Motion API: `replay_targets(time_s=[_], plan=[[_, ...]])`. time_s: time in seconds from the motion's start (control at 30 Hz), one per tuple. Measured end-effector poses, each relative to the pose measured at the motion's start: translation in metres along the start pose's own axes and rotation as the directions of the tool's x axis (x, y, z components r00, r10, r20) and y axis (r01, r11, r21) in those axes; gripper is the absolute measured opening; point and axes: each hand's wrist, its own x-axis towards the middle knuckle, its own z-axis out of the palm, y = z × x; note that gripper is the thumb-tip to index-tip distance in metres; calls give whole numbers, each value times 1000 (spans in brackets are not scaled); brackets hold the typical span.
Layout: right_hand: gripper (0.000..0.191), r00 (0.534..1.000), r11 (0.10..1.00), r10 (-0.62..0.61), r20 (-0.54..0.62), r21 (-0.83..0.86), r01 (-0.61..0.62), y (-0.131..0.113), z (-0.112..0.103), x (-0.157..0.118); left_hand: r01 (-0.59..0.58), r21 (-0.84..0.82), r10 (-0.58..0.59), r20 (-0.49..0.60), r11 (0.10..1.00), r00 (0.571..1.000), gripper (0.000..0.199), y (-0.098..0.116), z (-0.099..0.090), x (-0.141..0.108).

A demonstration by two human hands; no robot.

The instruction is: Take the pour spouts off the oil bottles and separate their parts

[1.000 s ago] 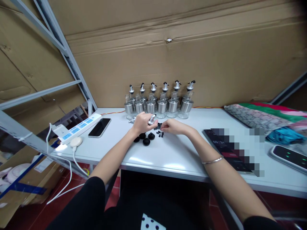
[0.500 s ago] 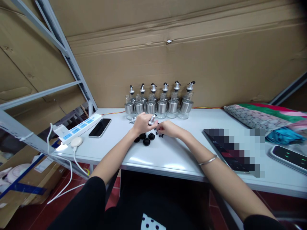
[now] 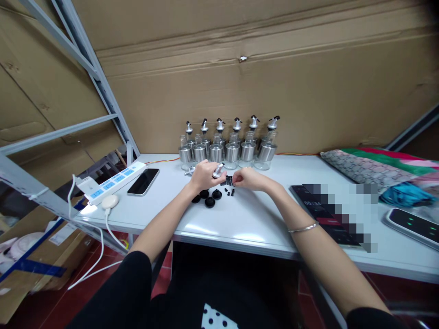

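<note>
My left hand [image 3: 205, 175] is closed around a silver pour spout [image 3: 218, 170] with a black tip, held just above the table. To its right, my right hand [image 3: 249, 178] has its fingers drawn together in a pinch; whatever is between them is too small to make out. Small black pieces [image 3: 229, 180] lie beside those fingertips, and a few more are scattered slightly nearer to me. Several round black stoppers [image 3: 210, 202] rest below my left hand. Another silver spout [image 3: 189, 171] shows partly behind that hand.
Glass bottles with steel sleeves [image 3: 216, 153] stand in a row behind my hands; the rear row wears spouts [image 3: 237, 123]. A power strip [image 3: 116, 183] and a phone [image 3: 143, 182] lie left. At right are a dark tablet-like screen [image 3: 317, 208] and folded fabric [image 3: 370, 171].
My right hand has moved a little right and away from the left hand, uncovering more of the small black pieces. The left hand keeps hold of the spout in the same place.
</note>
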Motion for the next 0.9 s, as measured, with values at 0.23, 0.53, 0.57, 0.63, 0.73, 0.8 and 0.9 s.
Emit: replay_targets(time_s=[0.23,0.53,0.57,0.63,0.73,0.8,0.9], plan=[[16,999,1000,-5,39,-12,6,-3,8,3,8,1,-8,3,1000,1000,29,0,0,0],[23,990,989,-43,-134,-143,24,-10,10,5,14,-5,-14,14,1000,1000,30,1,-1,0],[23,989,985,-49,-140,-170,25,-12,11,5,14,-5,-14,11,1000,1000,30,1,0,0],[21,993,975,-45,-106,-223,20,-15,15,6,14,1,-14,7,1000,1000,31,1,0,0],[18,998,958,-16,-65,-285,-3,-18,20,6,10,11,-10,-1,1000,1000,31,1,0,0],[16,997,954,-10,-73,-301,-12,-19,22,6,12,16,-12,2,1000,1000,31,1,-1,0],[12,997,962,-17,-71,-273,-3,-19,23,6,9,18,-9,7,1000,1000,32,1,-1,1]])
